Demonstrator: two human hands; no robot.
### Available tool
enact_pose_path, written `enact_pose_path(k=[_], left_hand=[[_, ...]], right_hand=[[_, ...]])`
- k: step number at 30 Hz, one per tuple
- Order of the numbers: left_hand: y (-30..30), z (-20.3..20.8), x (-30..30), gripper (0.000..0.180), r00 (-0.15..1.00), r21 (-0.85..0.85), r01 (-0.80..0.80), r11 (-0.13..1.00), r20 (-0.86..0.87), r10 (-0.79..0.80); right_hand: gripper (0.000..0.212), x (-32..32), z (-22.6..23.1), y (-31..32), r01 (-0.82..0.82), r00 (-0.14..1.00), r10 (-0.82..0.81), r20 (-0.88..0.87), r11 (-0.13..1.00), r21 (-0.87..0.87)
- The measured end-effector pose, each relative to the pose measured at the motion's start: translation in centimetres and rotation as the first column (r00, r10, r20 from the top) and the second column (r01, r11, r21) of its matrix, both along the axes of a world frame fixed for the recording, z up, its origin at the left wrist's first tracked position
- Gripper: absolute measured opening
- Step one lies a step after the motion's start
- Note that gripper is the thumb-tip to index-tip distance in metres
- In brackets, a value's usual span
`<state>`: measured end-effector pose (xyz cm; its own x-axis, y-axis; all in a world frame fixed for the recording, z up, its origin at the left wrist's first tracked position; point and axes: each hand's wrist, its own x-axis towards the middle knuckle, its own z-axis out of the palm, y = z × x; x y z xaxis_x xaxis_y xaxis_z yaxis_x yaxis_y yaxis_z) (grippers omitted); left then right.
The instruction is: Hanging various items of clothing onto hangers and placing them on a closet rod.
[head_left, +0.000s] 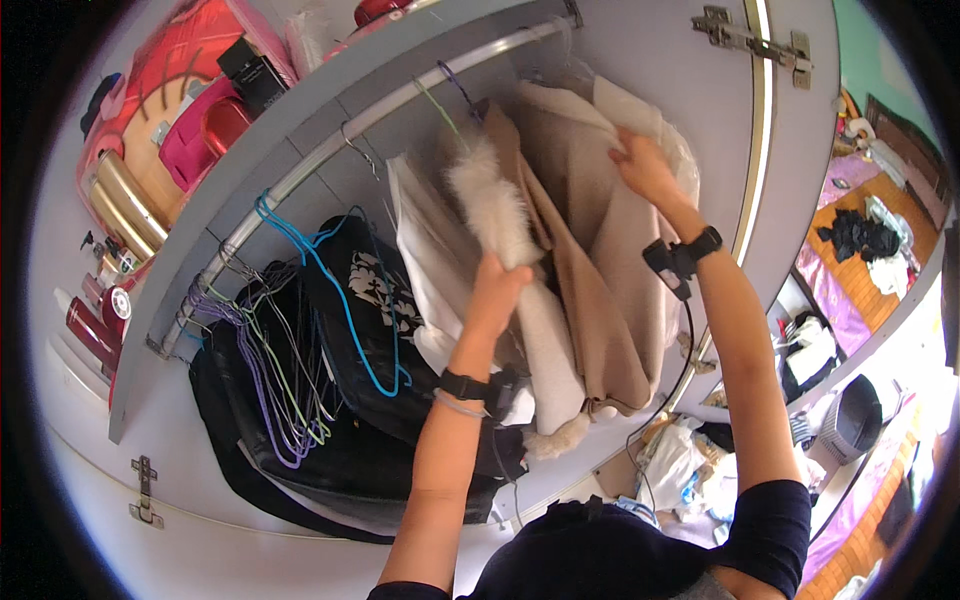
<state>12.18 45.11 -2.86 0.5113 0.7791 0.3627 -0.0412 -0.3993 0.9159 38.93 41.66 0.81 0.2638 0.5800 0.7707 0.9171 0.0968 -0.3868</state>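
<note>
Several coats hang at the right end of the wardrobe rail [300, 165]. My left hand [497, 297] closes on the fur trim of a white coat [550, 355], which hangs from a green hanger [437, 106]. Over at the right, my right hand [643, 168] grips the upper part of a beige coat [625, 240]; its fingertips are partly hidden by the cloth. Between the two hangs a brown coat [580, 300]. A clear plastic cover [683, 150] shows along the beige coat's right side. Left of the white coat is a pale garment [425, 235].
Blue hangers [345, 285], a bunch of purple and green hangers [265, 370] and dark clothes [350, 470] hang to the left. Above runs a shelf with bottles and boxes [250, 80]. A hinged door [790, 120] stands at the right; plastic bags [680, 465] lie below.
</note>
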Motion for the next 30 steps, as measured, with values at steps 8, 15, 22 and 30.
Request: enact_pose_path(k=[8,15,22,30], left_hand=[[-0.6,1.7,10.3,0.036,0.925,0.347,-0.029,0.937,-0.345,0.157],[-1.2,2.5,9.5,0.060,0.842,0.416,-0.138,0.899,-0.429,0.328],[-2.5,3.0,6.0,0.078,0.891,0.513,-0.180,0.839,-0.277,0.360],[-5.2,-4.3,1.8,0.081,0.961,0.570,-0.109,0.814,-0.149,0.233]], right_hand=[[0.034,2.8,-0.1,0.5,0.057,0.995,-0.054,-0.085,0.998,0.038],[0.046,1.9,-1.0,-1.8,-0.051,0.998,0.050,-0.049,0.999,-0.017],[0.043,-2.8,-2.4,-8.5,-0.138,0.973,0.139,-0.183,0.990,0.016],[0.021,-9.3,-7.2,-13.7,-0.251,0.954,0.262,-0.146,0.964,0.090]])
